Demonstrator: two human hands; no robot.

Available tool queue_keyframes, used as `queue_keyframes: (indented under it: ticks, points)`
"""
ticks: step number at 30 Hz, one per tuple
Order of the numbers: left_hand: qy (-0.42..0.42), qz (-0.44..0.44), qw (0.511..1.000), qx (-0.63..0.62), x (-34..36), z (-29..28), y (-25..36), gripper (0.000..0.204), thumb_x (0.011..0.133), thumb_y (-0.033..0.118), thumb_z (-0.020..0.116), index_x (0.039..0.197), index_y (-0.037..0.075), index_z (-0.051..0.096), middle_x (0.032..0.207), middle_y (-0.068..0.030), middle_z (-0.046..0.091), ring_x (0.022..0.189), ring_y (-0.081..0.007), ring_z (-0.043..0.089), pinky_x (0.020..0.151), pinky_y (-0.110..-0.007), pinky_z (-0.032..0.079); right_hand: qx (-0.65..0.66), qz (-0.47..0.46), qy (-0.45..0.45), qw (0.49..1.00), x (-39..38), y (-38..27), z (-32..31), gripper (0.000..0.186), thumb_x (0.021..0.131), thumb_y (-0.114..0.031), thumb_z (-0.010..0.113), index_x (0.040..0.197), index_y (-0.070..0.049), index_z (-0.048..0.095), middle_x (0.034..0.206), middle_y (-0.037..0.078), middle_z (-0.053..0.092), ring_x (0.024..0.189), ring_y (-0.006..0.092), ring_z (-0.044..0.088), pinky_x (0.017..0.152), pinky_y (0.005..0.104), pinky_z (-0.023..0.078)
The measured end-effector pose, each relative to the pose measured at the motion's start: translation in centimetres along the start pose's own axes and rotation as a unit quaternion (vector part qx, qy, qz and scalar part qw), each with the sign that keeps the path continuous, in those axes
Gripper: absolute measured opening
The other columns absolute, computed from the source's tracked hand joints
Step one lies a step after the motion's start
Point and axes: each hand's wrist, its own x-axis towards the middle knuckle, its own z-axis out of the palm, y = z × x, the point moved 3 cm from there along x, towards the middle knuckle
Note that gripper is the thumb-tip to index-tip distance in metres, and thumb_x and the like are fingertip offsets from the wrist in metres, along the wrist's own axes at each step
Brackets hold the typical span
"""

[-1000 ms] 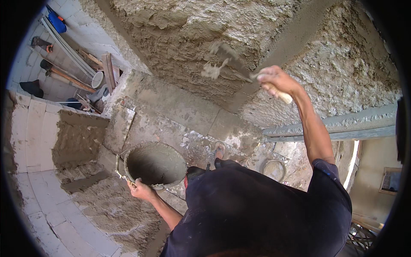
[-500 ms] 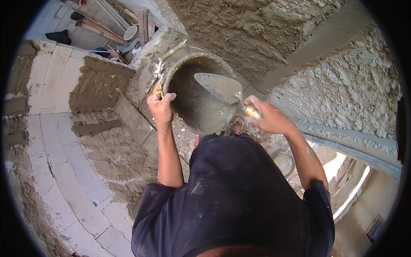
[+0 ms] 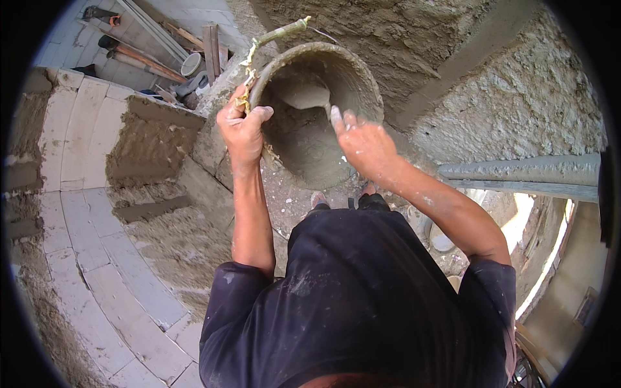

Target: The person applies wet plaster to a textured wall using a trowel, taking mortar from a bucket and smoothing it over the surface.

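The person holds a mortar-caked bucket [image 3: 317, 110] up in front of the chest, tipped so its open mouth faces back toward them. Its long axis runs from that mouth away and downward toward the floor, so the bottom, with wet grey mortar [image 3: 304, 139] banked in it, lies farthest from the body.

The left hand [image 3: 242, 126] is on the bucket's left rim, fingers [image 3: 259, 115] curled tight over the edge beside a frayed yellowish cord [image 3: 248, 71] tied to the handle [image 3: 284, 29], which sticks up and to the right above the rim. This hand carries the bucket.

The right hand [image 3: 365, 145] reaches in from the right, over the near lip. Its fingers are closed round something inside; a pale flat trowel blade [image 3: 304, 94] shows deep in the bucket, pointing left toward the far wall, but the grip is hidden behind the knuckles, so I cannot tell for certain that hand and blade are joined.

So the mortar lies forward and below the right fingertips, along the bucket's own axis, and the right hand is the nearer one to it.

Rough-plastered wall [image 3: 517, 97] rises just beyond, a pale block wall [image 3: 77, 142] curves at left, and a grey pipe [image 3: 524, 171] runs at right.
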Motion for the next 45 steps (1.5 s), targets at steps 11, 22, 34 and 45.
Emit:
queue_keyframes:
  ticks: [11, 22, 34, 45]
  points:
    - [0.027, 0.056, 0.998, -0.003, -1.6, -5.9, 1.8, 0.048, 0.073, -0.005, 0.057, 0.120, -0.014, 0.059, 0.104, -0.0068, 0.067, 0.088, -0.0106, 0.060, 0.079, -0.022, 0.047, 0.046, 0.007, -0.103, 0.994, -1.0, -8.4, 2.7, 0.042, 0.087, -0.004, 0.051, 0.128, 0.008, 0.053, 0.098, 0.021, 0.068, 0.076, 0.0320, 0.071, 0.062, 0.0416, 0.057]
    - [0.071, 0.133, 0.989, 0.011, -1.7, -7.8, 2.8, 0.047, 0.075, -0.006, 0.056, 0.121, -0.015, 0.059, 0.104, -0.0088, 0.067, 0.089, -0.0114, 0.061, 0.080, -0.023, 0.048, 0.121, 0.064, -0.099, 0.986, 1.6, -10.3, 0.2, 0.025, 0.092, -0.007, 0.048, 0.096, 0.009, 0.066, 0.085, 0.022, 0.070, 0.075, 0.0368, 0.071, 0.068, 0.0462, 0.057]
    - [-0.002, 0.215, 0.972, 0.093, -2.3, -8.2, 6.1, 0.043, 0.069, -0.001, 0.056, 0.110, -0.013, 0.066, 0.117, -0.0228, 0.068, 0.117, -0.0310, 0.063, 0.113, -0.045, 0.035, 0.228, 0.184, -0.171, 0.941, 1.4, -8.6, -6.0, 0.038, 0.094, -0.022, 0.053, 0.116, 0.008, 0.058, 0.098, 0.030, 0.067, 0.099, 0.0428, 0.066, 0.088, 0.0508, 0.051]
    - [-0.081, 0.360, 0.920, 0.134, -3.9, -4.5, 9.7, 0.017, 0.064, -0.009, 0.062, 0.081, -0.009, 0.062, 0.106, -0.0233, 0.068, 0.112, -0.0428, 0.064, 0.114, -0.063, 0.024, 0.491, 0.181, -0.255, 0.813, 3.1, -9.7, -1.9, 0.046, 0.092, -0.040, 0.065, 0.103, 0.004, 0.061, 0.082, 0.019, 0.066, 0.067, 0.0290, 0.066, 0.064, 0.0423, 0.050]
